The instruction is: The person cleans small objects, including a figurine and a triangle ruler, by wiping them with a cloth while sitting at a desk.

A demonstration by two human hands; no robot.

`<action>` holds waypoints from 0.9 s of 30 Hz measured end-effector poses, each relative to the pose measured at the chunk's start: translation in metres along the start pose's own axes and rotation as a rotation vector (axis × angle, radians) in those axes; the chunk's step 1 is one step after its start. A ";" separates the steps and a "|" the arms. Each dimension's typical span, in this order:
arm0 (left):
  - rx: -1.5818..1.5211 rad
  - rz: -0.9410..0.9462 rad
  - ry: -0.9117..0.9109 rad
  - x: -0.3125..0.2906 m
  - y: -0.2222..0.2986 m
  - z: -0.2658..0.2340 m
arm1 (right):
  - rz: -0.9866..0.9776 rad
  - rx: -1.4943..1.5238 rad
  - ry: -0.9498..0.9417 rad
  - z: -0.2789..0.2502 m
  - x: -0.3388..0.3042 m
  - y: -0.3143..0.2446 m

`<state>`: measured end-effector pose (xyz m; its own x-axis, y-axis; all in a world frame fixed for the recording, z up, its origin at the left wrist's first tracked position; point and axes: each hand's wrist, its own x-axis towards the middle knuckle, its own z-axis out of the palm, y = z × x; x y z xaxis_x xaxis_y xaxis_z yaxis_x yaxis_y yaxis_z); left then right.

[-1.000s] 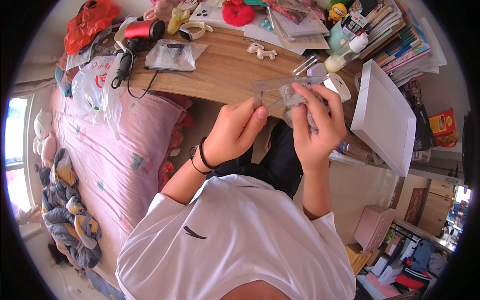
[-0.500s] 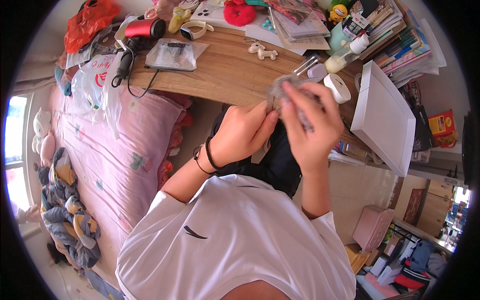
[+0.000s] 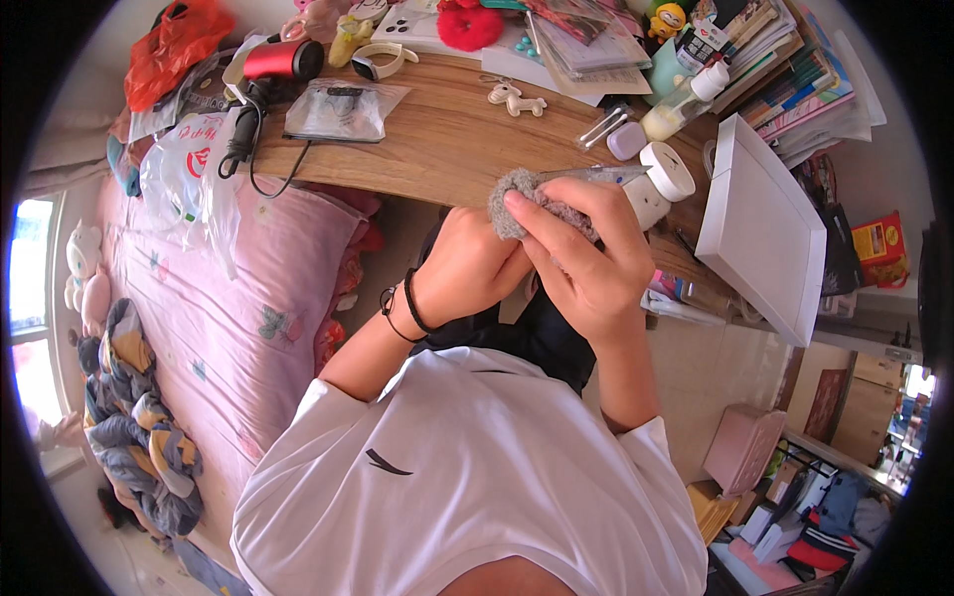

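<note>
A grey, fuzzy, textured bundle is gripped by my right hand, the thumb and fingers closed around it above my lap. Its exact kind is not clear. My left hand, with a black band and a thin bracelet at the wrist, is curled up against the bundle's left side. Its fingertips are mostly hidden behind the bundle and my right hand, so what they pinch does not show. Both hands are just in front of the edge of the wooden desk.
On the desk's right are a white round-lidded jar, a pump bottle, a lilac case and stacked books. A white tray-like box lid leans at the edge. Left lie a watch, a plastic pouch and a pink bed.
My right hand has moved slightly left and down, bringing the grey bundle in front of my left fingers. The brownish flat piece at my left fingertips is now out of sight.
</note>
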<state>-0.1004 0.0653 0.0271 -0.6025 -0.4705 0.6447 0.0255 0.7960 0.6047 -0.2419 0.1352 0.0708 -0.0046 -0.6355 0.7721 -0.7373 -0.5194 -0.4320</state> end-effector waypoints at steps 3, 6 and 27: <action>-0.135 -0.145 -0.040 -0.001 0.004 -0.003 | -0.042 -0.063 0.021 0.000 -0.004 0.011; -0.147 -0.229 -0.104 -0.003 0.010 -0.012 | 0.070 -0.181 0.110 -0.010 -0.011 0.023; -0.402 -0.311 0.019 -0.004 0.015 -0.009 | 0.054 -0.113 0.091 -0.002 -0.015 -0.005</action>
<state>-0.0907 0.0755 0.0376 -0.6162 -0.6717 0.4112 0.1542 0.4091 0.8994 -0.2399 0.1483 0.0624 -0.1044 -0.6036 0.7904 -0.8057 -0.4146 -0.4230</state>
